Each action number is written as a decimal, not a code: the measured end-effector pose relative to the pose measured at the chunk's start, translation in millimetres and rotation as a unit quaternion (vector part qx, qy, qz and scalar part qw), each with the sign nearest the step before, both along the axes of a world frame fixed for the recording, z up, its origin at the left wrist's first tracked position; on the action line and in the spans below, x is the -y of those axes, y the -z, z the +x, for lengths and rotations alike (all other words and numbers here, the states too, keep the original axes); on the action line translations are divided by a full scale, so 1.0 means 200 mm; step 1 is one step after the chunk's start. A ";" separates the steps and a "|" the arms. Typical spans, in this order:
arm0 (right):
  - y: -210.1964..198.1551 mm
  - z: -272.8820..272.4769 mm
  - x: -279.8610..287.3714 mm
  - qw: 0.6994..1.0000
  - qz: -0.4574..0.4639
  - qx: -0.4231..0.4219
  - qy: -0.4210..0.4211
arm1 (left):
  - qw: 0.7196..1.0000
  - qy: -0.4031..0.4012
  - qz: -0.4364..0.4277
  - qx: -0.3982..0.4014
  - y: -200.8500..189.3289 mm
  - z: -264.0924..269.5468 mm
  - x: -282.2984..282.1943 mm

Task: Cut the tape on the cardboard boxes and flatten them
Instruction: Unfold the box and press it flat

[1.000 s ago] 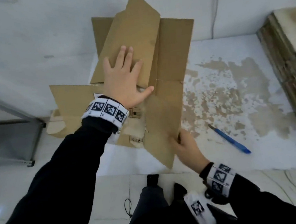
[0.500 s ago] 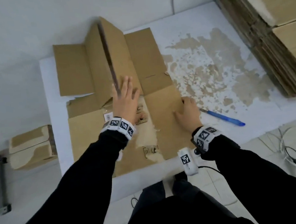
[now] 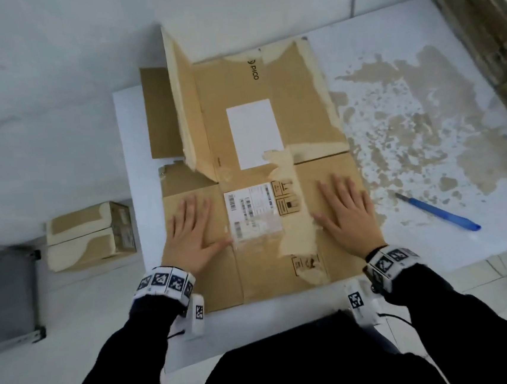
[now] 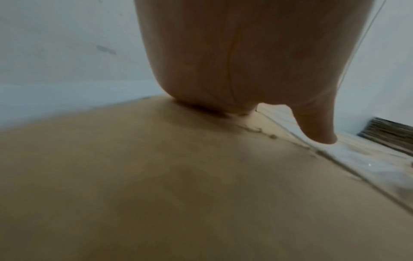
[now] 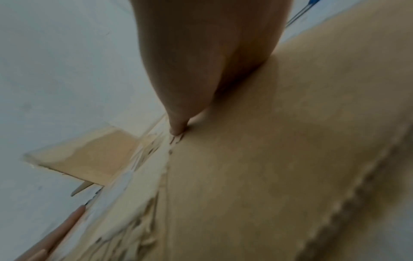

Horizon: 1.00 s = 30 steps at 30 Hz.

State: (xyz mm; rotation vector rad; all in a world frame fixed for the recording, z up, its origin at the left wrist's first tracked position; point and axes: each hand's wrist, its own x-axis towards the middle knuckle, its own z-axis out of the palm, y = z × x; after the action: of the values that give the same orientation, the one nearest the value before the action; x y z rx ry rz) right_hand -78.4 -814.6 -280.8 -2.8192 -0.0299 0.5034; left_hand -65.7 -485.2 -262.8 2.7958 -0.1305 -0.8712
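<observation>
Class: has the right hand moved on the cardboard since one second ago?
Yes. The right hand has left the box's near edge and now presses flat on its top, between the barcode label and the blue pen.

You stand in a plain storeroom or packing area: bare white walls, a white table (image 3: pixel 438 254) with its coating flaked away, a stack of flattened cardboard (image 3: pixel 490 23) at its right end, and taped boxes (image 3: pixel 90 235) on the tiled floor.
</observation>
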 end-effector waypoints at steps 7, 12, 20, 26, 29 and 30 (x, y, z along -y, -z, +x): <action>-0.17 0.47 -0.31 0.992 0.079 0.096 0.022 | 0.968 0.015 -0.090 0.232 -0.25 0.32 0.37; -0.05 0.85 -0.53 0.996 -0.014 -0.006 -0.089 | 0.987 0.043 0.086 0.129 -0.07 0.75 0.50; 0.04 0.89 -0.54 0.995 -0.022 -0.023 -0.099 | 0.992 0.038 0.057 0.106 0.05 0.82 0.44; 0.01 0.87 -0.41 0.997 0.003 -0.051 -0.051 | 0.993 -0.056 0.058 0.090 0.05 0.70 0.26; 0.00 0.78 -0.22 0.999 0.009 -0.033 0.031 | 0.987 -0.160 0.027 0.023 0.05 0.59 0.09; -0.01 0.74 -0.16 0.998 0.009 -0.030 0.056 | 0.982 -0.188 0.023 0.019 0.04 0.56 0.04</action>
State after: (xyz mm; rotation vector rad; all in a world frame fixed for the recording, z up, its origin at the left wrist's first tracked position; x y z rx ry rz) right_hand 70.4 -782.8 -279.7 -2.7670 0.1332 0.5586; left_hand 46.7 -493.1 -271.7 2.7437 0.4032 -0.7343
